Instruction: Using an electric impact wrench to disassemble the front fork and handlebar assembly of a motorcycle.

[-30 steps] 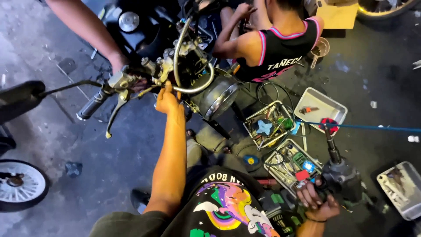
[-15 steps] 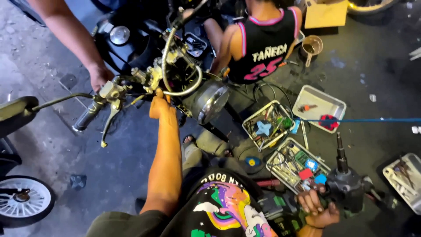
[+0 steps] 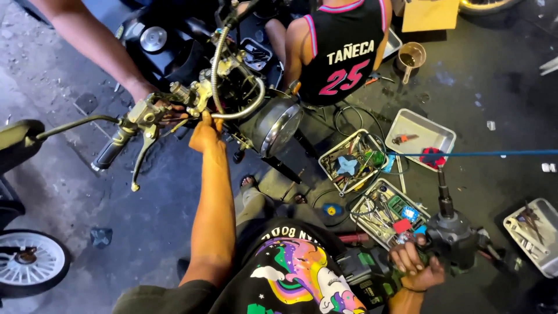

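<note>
Change: since half a second ago the view has tipped slightly, so the handlebar sits a little lower in view; both hands keep their places.
Left hand [image 3: 206,135]: arm stretched forward, fingers curled shut on the motorcycle handlebar [image 3: 174,113] just beside its centre clamp.
Right hand [image 3: 414,266]: low by the lap, fingers wrapped tight round the grip of a power tool [image 3: 450,232]; dark, blocky body with a slim shaft rising from it.
Handlebar: olive-gold metal, black rubber grip [image 3: 107,156] and a curved brake lever [image 3: 141,157] at its end.
Another person's hand [image 3: 152,104]: resting on the lever mount.
Headlamp [image 3: 280,129]: round, chrome-rimmed, tilted, just right of the left hand.
Trays [image 3: 423,129]: shallow rectangular metal, on dark stained concrete, holding small tools.
Seated person [image 3: 344,52]: black sleeveless jersey, beyond the motorcycle.
</note>
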